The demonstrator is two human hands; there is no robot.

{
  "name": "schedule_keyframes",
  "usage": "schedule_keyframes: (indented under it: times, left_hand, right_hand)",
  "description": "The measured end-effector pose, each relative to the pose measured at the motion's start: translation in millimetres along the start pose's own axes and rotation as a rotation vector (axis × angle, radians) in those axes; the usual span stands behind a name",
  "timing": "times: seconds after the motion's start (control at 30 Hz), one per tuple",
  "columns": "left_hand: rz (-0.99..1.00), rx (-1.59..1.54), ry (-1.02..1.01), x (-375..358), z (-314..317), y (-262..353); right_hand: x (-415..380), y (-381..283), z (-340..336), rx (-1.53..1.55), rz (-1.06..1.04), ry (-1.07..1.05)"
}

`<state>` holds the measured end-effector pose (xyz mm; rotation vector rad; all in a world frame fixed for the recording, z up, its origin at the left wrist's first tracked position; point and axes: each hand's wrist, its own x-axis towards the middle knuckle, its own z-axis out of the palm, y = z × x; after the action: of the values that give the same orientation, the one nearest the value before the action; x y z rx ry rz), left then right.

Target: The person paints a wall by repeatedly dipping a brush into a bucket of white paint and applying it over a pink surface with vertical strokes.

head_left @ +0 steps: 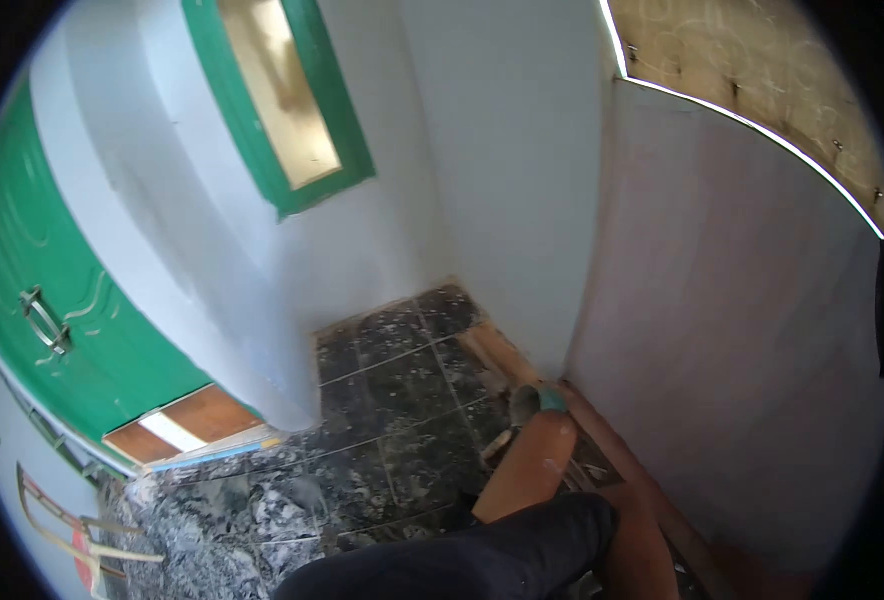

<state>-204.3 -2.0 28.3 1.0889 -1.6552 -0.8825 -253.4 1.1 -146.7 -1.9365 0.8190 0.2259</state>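
A bare limb, apparently a forearm, reaches out from behind my dark trouser leg toward the foot of the right wall. Its far end is right at a round, green-and-grey, cup-like thing low by the wall. I cannot tell which hand this is, since no fingers show clearly. More bare skin shows to the right of my bent knee. Small pale pieces lie beside the cup-like thing on the dark tiled floor. No other hand is visible.
A strip of wood lies along the wall base. To the left stand a green door with a metal handle and a chair. Ahead is a green-framed window. Pale walls close in on the right.
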Motion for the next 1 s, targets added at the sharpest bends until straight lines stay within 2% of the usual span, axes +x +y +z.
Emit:
schedule_keyframes:
  times: [0.27, 0.4, 0.53, 0.63, 0.7, 0.77, 0.8, 0.87, 0.9, 0.93, 0.97, 1.0]
  left_hand:
    - [0.115, -0.044, -0.132, 25, 2, 20]
    - [0.248, -0.097, -0.245, 52, 23, 53]
    - [0.328, -0.084, -0.362, 48, 20, 78]
    - [0.366, -0.019, -0.319, 17, -22, 91]
    - [0.321, 0.100, -0.144, -21, -67, 88]
    - [0.138, 0.227, 0.231, -75, -104, 70]
    - [-0.028, 0.255, 0.566, -118, -104, 45]
    - [-0.345, 0.078, 1.286, -205, -103, -5]
    - [-0.500, 0.486, 1.317, -270, -97, -35]
    - [-0.824, 0.501, 1.193, -347, -74, -47]
    - [-1.152, 0.874, 0.956, -437, -31, -69]
    - [-1.297, 0.442, 0.902, -433, 6, -2]
  right_hand:
    - [-16, 28, 5, -0.033, 0.118, 0.062]
    - [-37, 56, 6, -0.067, 0.192, 0.098]
    - [-53, 77, 14, -0.040, 0.259, 0.108]
    - [-60, 91, 20, -0.018, 0.301, 0.125]
    - [-65, 100, 25, -0.010, 0.325, 0.124]
    - [-71, 110, 33, -0.007, 0.352, 0.113]
    - [-71, 110, 33, -0.001, 0.364, 0.104]
    - [-63, 120, 38, 0.038, 0.376, 0.103]
    - [-62, 127, 41, 0.054, 0.370, 0.108]
    - [-63, 132, 41, 0.063, 0.363, 0.113]
    - [-63, 136, 42, 0.065, 0.391, 0.118]
    - [-61, 139, 45, 0.067, 0.416, 0.124]
